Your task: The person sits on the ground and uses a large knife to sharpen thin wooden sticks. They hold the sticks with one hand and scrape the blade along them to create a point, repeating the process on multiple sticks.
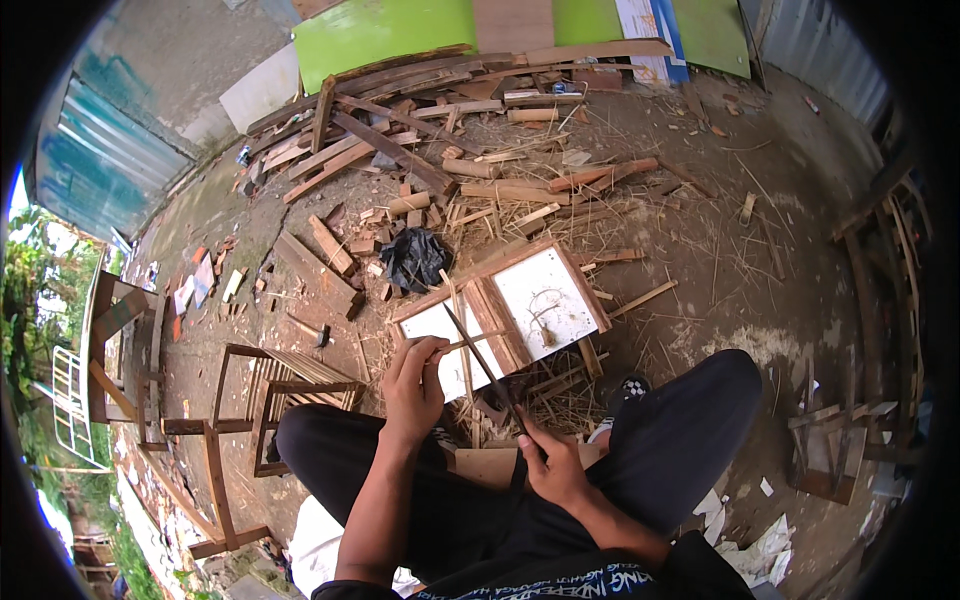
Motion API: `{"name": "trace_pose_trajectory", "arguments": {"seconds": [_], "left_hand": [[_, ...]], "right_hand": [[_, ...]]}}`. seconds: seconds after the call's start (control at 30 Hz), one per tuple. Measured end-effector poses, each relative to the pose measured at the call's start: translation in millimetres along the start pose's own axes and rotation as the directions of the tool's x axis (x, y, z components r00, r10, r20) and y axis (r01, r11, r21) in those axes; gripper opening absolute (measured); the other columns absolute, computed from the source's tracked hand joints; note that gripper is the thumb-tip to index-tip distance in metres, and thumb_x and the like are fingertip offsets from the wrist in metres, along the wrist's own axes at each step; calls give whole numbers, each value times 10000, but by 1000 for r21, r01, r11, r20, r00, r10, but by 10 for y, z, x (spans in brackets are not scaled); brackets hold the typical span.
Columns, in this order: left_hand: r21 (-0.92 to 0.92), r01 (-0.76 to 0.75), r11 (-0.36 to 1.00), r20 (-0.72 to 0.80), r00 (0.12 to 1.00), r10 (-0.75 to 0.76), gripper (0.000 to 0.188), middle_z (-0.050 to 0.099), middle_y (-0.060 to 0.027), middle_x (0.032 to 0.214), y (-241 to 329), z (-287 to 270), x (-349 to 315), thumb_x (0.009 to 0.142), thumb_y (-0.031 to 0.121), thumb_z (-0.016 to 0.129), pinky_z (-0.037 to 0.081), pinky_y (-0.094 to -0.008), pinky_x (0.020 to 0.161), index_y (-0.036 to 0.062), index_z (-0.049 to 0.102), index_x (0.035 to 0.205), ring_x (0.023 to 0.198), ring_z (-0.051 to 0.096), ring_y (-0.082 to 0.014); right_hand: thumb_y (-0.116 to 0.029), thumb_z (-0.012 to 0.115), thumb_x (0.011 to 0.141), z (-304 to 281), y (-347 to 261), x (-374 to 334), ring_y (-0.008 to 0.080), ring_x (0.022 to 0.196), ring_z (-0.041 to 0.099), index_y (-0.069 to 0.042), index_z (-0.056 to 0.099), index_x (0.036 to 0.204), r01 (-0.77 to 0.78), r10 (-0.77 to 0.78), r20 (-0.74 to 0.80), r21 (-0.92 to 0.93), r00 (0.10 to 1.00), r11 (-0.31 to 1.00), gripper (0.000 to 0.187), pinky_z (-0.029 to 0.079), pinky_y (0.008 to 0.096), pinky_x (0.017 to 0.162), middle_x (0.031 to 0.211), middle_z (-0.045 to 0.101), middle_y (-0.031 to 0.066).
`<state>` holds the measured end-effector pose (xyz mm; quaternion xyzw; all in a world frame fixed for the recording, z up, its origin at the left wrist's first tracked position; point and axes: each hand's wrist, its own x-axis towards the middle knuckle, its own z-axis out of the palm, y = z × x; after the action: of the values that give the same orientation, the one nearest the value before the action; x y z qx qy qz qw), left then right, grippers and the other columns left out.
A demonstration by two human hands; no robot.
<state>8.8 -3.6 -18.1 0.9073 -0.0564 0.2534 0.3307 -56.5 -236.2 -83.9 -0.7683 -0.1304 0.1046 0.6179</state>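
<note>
Both hands of the person are busy above a low bench [525,285] with a brown wooden frame and white panels. The right hand [552,465] is gripping the handle of a long dark knife [483,366], whose blade points away from the person and slants over the left part of the bench. The left hand [412,390] is pinching a thin wooden strip [490,337] between thumb and fingers, also above the left part of the bench. Blade and strip cross each other; I cannot tell if they are touching. On the right panel of the bench lies a small brown piece [547,337]. Just beyond the left far side of the bench is a crumpled black plastic bag [415,258]. To the left of the bench, a hammer [322,336] lies on the ground, and nearer to the person stands a slatted wooden frame [300,372]. Well beyond the bench lies a pile of old planks [395,150].
</note>
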Motion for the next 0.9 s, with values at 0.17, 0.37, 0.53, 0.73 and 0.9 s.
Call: {"name": "trace_pose_trajectory", "arguments": {"seconds": [0.17,0.37,0.53,0.73,0.9], "left_hand": [[-137,144,980,-112,981,-159,210,776,-144,983,123,66,-50,903,-117,693,597,-325,782,-4,710,1080,902,775,-268],[-121,44,992,-71,996,-53,180,790,-146,988,23,-8,-159,846,-101,778,613,-323,793,-3,742,992,932,789,-257],[-139,36,990,-68,997,-46,171,789,-141,971,71,-17,-167,844,-98,780,610,-312,773,1,744,979,919,788,-254],[-62,111,992,-78,990,-116,177,793,-126,952,-47,-82,-167,847,-79,788,601,-303,759,9,759,997,882,783,-235],[-84,33,996,-69,997,-39,204,791,-126,956,-7,-59,-196,828,-86,795,603,-300,745,5,760,1007,879,784,-240]], "right_hand": [[-114,590,1053,46,-108,7,320,873,750,45,600,1424,80,-79,-16,6,997,997,403,553,350,777,1064,736,270],[-93,588,1045,-8,41,-37,338,806,733,52,608,1410,-129,129,8,-38,992,991,393,547,352,733,999,738,259],[-69,592,1027,13,-70,7,435,959,725,0,597,1434,60,-60,20,26,998,998,412,565,426,806,1081,712,292],[-69,571,1031,16,-24,65,421,920,733,18,596,1432,140,-138,33,-80,990,987,412,561,439,771,1062,716,292],[-79,581,1030,-61,-39,49,411,824,721,32,595,1429,-129,134,36,-122,990,984,414,545,403,725,929,698,267]]}}
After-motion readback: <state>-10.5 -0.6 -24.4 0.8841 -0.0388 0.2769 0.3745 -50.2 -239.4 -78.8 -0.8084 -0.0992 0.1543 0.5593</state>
